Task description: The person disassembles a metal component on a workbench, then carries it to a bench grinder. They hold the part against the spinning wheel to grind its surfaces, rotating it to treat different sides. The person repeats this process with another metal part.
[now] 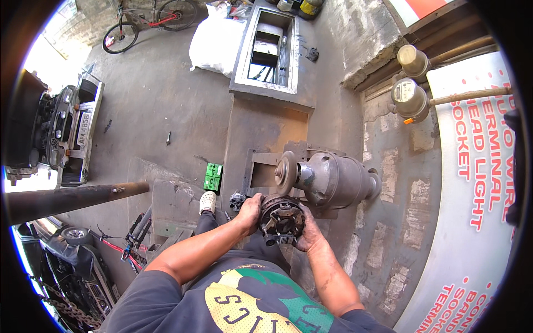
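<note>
Both hands hold a round, dark, greasy alternator part [282, 219], its inner fittings facing up toward me. My left hand [251, 213] is closed around its left edge. On the opposite side, my right hand [310, 228] grips the rim, with the fingers partly hidden beneath. Just beyond the part stands a bench grinder [340, 178], its worn wheel [285, 172] close to the part's far edge. I cannot tell whether they touch. A small dirty metal piece [237, 201] lies left of my left hand.
A green battery [213, 176] sits on the floor near my shoe [207, 202]. Ahead is a metal box with a framed opening [294, 55], beside a white sack [217, 44]. A rusty pole [78, 201] juts in from the left. Electric meters [410, 100] and a sign [444, 250] line the right wall.
</note>
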A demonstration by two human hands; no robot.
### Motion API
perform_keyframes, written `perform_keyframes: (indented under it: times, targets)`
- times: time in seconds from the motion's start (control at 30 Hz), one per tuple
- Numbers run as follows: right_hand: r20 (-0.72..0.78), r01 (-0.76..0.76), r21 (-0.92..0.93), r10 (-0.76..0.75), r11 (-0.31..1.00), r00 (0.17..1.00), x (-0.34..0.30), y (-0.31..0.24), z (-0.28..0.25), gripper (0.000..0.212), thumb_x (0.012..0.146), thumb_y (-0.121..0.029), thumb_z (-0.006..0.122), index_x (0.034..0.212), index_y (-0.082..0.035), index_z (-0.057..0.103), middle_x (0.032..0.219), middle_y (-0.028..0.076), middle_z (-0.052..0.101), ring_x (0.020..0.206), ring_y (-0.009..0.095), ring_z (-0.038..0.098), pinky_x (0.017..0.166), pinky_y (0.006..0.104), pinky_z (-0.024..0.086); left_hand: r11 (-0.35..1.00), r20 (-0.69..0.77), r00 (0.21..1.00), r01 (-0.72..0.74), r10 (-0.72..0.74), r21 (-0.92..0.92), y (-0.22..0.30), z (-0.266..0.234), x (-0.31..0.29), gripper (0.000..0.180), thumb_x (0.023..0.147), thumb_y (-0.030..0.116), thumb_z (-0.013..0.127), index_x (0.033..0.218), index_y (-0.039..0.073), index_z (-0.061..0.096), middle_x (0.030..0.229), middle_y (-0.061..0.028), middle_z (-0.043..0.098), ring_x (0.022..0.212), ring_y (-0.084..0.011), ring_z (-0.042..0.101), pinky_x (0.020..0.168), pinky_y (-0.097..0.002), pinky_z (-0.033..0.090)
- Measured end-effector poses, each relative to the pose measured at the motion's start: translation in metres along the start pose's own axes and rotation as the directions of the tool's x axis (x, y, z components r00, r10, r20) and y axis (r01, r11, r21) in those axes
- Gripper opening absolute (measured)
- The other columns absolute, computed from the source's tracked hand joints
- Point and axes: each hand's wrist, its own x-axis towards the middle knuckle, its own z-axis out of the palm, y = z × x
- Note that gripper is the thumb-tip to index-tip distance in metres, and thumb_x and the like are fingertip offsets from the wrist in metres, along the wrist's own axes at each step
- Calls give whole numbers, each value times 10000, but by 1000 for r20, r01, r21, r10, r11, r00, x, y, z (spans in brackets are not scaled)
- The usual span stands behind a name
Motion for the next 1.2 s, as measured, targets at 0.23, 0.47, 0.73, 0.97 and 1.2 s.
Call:
perform_keyframes:
  times: [0.23, 0.47, 0.73, 0.97, 1.2]
  targets:
    - [40, -64, -26, 65, 998, 997, -16, -17, 20, 552, 1068, -553, 518, 1358, -116, 690, 1249, 56, 768, 1122, 211, 739, 989, 436, 616, 996, 5, 998, -59, 59, 72, -12, -10, 17, 374, 1072, 270, 412, 1084, 7, 677, 1005, -157, 753, 860, -264, 714, 861, -399, 586]
    - [24, -44, -95, 46, 994, 999, 0, -11, 11, 559, 1072, -560, 501, 1359, -119, 688, 1253, 65, 767, 1111, 215, 743, 970, 428, 624, 998, -72, 996, -49, 46, -47, 1, 4, -13, 392, 1071, 269, 402, 1127, 2, 683, 1045, -153, 761, 909, -265, 725, 890, -405, 591]
    - [1, -79, -183, 80, 980, 997, -7, -20, 23, 535, 1044, -556, 556, 1305, -119, 719, 1230, 67, 778, 1104, 226, 746, 967, 440, 621, 993, -36, 994, -102, 99, -61, -11, -8, -7, 392, 1075, 292, 408, 1108, 9, 676, 1018, -149, 755, 903, -260, 716, 894, -397, 581]
    - [28, -91, -303, 105, 949, 994, -3, -34, 2, 585, 1029, -586, 595, 1346, -104, 696, 1246, 65, 771, 1131, 229, 732, 985, 459, 597, 993, 67, 997, 26, -34, 117, 4, -19, 0, 417, 1066, 343, 446, 1205, 31, 684, 1142, -153, 756, 1031, -254, 699, 971, -406, 537]
    - [25, -46, -144, 50, 988, 998, -44, -15, 7, 683, 1033, -608, 586, 1478, -89, 602, 1361, 108, 715, 1248, 275, 676, 1105, 477, 533, 997, 35, 998, -43, 45, -61, -5, 0, -18, 235, 1028, 255, 574, 1049, 49, 686, 1016, -134, 755, 930, -255, 715, 902, -415, 559]
